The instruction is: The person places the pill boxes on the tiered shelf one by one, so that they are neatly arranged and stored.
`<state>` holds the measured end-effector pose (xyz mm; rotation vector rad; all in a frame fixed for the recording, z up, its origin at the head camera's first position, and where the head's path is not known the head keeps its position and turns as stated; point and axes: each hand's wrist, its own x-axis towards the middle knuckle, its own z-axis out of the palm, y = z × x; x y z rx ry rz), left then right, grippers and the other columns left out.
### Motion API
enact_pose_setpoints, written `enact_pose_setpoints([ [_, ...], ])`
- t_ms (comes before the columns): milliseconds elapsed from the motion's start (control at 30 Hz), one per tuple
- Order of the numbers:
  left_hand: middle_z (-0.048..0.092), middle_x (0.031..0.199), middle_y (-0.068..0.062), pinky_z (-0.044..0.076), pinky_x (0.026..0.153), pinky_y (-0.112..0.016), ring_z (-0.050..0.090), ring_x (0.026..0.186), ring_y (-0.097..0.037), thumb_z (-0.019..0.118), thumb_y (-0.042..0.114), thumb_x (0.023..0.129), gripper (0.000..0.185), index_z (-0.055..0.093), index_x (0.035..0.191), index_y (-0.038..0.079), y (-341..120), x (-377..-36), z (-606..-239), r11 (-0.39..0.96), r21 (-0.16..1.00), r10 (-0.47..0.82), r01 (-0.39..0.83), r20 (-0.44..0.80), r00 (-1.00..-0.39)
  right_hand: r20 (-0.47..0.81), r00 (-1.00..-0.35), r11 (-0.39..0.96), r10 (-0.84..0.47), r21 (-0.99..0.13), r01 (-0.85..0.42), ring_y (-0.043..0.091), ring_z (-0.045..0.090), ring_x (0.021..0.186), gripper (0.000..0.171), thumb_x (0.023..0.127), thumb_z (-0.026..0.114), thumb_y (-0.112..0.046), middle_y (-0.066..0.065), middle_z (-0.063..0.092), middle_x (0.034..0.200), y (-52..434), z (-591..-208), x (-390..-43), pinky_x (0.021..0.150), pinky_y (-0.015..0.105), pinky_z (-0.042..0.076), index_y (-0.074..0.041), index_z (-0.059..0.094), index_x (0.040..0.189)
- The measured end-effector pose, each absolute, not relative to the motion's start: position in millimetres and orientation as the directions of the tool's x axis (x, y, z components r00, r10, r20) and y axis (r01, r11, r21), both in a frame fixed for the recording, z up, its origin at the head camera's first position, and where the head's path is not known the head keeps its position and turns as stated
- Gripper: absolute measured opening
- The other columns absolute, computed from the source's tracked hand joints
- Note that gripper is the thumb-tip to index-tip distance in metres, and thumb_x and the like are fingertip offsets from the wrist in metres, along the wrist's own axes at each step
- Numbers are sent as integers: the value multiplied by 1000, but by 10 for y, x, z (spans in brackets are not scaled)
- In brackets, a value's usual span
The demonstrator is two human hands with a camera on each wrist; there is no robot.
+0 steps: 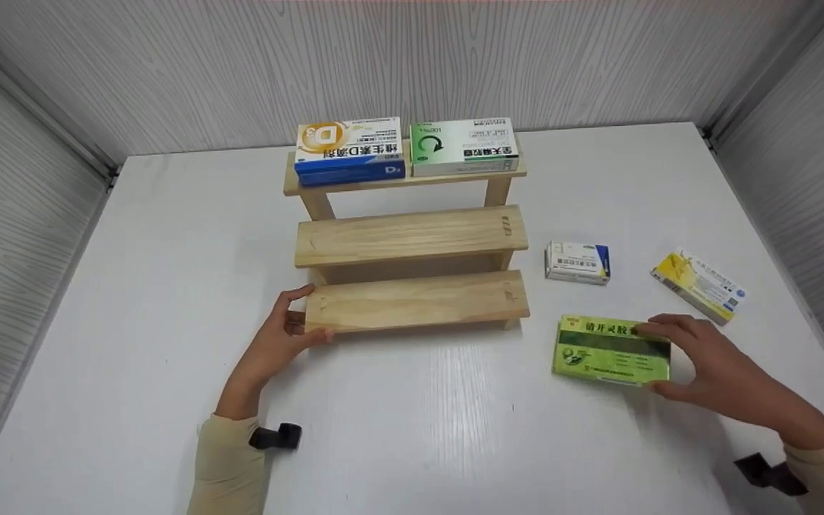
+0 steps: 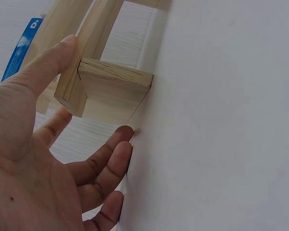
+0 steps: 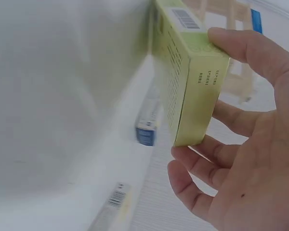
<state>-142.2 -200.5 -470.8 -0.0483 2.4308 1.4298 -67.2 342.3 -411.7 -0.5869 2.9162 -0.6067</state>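
Observation:
My right hand (image 1: 730, 372) holds a green medicine box (image 1: 612, 350) by its right end, thumb on one long side and fingers on the opposite one. In the right wrist view the box (image 3: 197, 96) is slightly tilted, with its barcode side showing. At the left end of the lowest step of a three-tier wooden rack (image 1: 419, 300), my left hand (image 1: 276, 350) pinches the board between thumb and index finger. The left wrist view shows the thumb on the board (image 2: 72, 91), with the other fingers loosely bent below it.
A blue-and-white vitamin D box (image 1: 351, 150) and a green-and-white box (image 1: 463, 146) lie on the top tier. Right of the rack, a small white-and-blue box (image 1: 576, 262) and a yellow-and-white box (image 1: 699, 285) lie on the white table (image 1: 412, 443). Wood-grain panels (image 1: 412, 64) enclose it.

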Motion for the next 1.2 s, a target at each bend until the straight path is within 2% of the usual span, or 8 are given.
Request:
enact_pose_setpoints([
  [100, 52, 117, -17, 41, 79, -28, 54, 98, -22, 75, 39, 75, 85, 25, 143, 30, -1996, -1414, -4681, 481, 856, 141, -191, -290, -947, -4, -912, 843, -409, -384, -377, 28, 44, 112, 71, 66, 83, -21, 11, 46, 128, 3405, -4004, -697, 82, 47, 39, -15, 50, 128],
  [300, 51, 115, -19, 40, 78, -27, 53, 98, -23, 74, 29, 79, 81, 25, 143, 24, -1926, -1372, -4482, 486, 848, 140, -211, -314, -939, 58, -898, 825, -436, -373, -425, 21, 40, 116, 73, 64, 84, -21, 5, 43, 133, 3369, -3809, -730, 85, 19, 31, -20, 50, 129],
  [467, 51, 116, -20, 41, 78, -27, 53, 99, -25, 72, 26, 81, 78, 25, 143, 22, -1901, -1358, -4407, 494, 842, 142, -217, -324, -935, 113, -881, 774, -459, -437, -459, 1, 27, 125, 76, 65, 83, -15, 8, 39, 136, 3318, -3672, -785, 87, 2, 20, -21, 48, 132],
  [567, 51, 116, -19, 41, 78, -27, 53, 98, -23, 72, 31, 80, 80, 25, 143, 25, -1929, -1380, -4490, 494, 841, 142, -219, -326, -935, 145, -869, 738, -473, -474, -480, -8, 24, 123, 77, 64, 83, -9, 8, 40, 136, 3250, -3608, -853, 86, 4, 23, -19, 48, 132],
  [733, 52, 113, -17, 41, 77, -27, 54, 94, -21, 73, 36, 77, 81, 25, 143, 30, -1992, -1424, -4663, 486, 850, 143, -202, -306, -941, 138, -858, 704, -494, -516, -488, -4, 31, 113, 77, 67, 81, -7, 7, 40, 136, 3095, -3563, -995, 73, 14, 35, -18, 47, 134],
  [867, 53, 111, -17, 41, 76, -28, 54, 93, -20, 74, 37, 77, 82, 26, 142, 30, -2011, -1430, -4711, 486, 853, 139, -188, -288, -947, 139, -844, 673, -518, -543, -502, -6, 33, 113, 72, 70, 79, -10, 7, 40, 138, 2929, -3556, -1123, 69, 17, 41, -18, 46, 134],
  [1000, 53, 111, -17, 40, 75, -28, 54, 93, -21, 74, 41, 75, 83, 26, 142, 31, -2008, -1429, -4713, 503, 843, 130, -187, -288, -949, 176, -819, 607, -546, -591, -531, -3, 36, 115, 69, 71, 78, -7, 6, 40, 138, 2739, -3549, -1274, 72, 19, 40, -16, 48, 132],
  [1200, 53, 111, -17, 41, 76, -28, 54, 93, -21, 74, 38, 76, 82, 27, 142, 31, -2010, -1437, -4714, 496, 845, 126, -197, -295, -947, 148, -808, 548, -571, -664, -509, 6, 33, 126, 65, 75, 76, -13, -1, 37, 142, 2458, -3537, -1489, 91, 14, 34, -21, 47, 133],
])
